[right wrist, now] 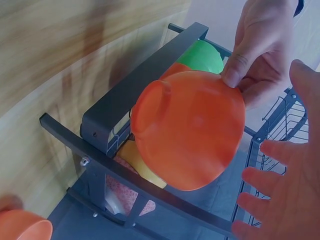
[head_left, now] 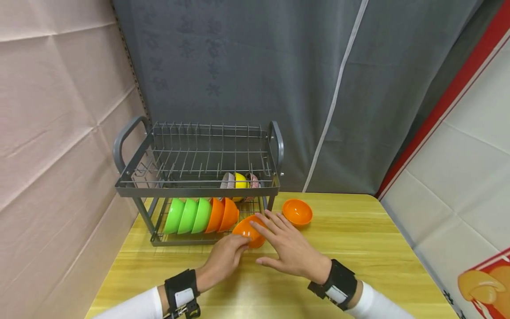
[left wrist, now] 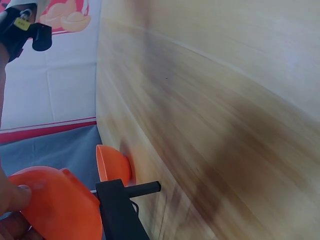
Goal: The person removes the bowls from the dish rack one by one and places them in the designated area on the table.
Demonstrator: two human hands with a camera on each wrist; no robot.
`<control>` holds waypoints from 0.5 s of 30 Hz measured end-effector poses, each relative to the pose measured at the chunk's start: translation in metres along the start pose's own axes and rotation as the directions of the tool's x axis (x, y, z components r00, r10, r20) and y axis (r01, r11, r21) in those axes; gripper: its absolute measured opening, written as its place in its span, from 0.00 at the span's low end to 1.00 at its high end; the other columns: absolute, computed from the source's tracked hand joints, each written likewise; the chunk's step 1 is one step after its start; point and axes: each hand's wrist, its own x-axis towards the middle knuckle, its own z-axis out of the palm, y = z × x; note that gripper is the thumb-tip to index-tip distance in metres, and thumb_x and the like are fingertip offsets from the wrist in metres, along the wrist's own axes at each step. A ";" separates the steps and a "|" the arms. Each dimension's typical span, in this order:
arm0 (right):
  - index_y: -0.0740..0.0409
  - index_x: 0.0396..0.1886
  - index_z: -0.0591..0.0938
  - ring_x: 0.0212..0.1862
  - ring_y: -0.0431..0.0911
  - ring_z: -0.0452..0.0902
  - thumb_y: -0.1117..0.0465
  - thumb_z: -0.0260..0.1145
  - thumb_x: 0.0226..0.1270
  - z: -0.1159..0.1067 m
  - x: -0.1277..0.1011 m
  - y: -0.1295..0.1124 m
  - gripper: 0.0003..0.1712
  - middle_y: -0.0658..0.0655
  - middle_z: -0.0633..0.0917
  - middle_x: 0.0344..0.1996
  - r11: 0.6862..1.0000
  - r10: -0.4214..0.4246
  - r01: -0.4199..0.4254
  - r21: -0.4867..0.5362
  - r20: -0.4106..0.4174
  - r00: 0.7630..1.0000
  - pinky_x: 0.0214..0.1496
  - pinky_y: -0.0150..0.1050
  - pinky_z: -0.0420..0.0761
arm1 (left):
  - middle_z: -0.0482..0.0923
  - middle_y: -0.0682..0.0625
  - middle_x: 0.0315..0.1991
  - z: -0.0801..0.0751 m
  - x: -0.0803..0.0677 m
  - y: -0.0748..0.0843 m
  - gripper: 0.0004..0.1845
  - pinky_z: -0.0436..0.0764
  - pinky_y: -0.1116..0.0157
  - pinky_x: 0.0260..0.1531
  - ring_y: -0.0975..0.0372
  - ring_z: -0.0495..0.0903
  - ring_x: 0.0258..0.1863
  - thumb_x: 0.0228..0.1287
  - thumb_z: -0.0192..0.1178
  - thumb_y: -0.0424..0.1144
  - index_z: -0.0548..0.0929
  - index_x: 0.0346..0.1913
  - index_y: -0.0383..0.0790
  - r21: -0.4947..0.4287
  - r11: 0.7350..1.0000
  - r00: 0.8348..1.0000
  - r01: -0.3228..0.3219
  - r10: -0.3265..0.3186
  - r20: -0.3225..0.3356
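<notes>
An orange bowl [head_left: 244,228] is tilted on its side at the front right corner of the dish rack [head_left: 199,192]. My left hand [head_left: 224,258] pinches its rim between thumb and fingers, shown closely in the right wrist view, where the bowl [right wrist: 195,132] turns its outside and foot to the camera. My right hand [head_left: 292,250] is spread beside the bowl with straight fingers, overlapping its right side in the head view. Green bowls [head_left: 187,216] and orange bowls [head_left: 218,215] lean in a row on the lower rack tier.
Another orange bowl [head_left: 297,212] stands on the wooden table [head_left: 350,248] right of the rack. A yellow cup [head_left: 241,180] and other small cups sit at the back of the lower tier. The upper tier's side handle [head_left: 277,144] rises near the grey curtain [head_left: 239,66].
</notes>
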 end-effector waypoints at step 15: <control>0.48 0.81 0.59 0.81 0.55 0.55 0.24 0.49 0.69 0.001 0.010 -0.004 0.50 0.56 0.63 0.80 0.996 -0.062 0.055 0.074 0.081 0.995 0.82 0.59 0.56 | 0.90 0.57 0.40 -0.007 -0.008 0.000 0.12 0.84 0.64 0.47 0.65 0.84 0.40 0.58 0.69 0.30 0.90 0.43 0.48 0.244 0.953 0.984 -0.178 0.178 0.020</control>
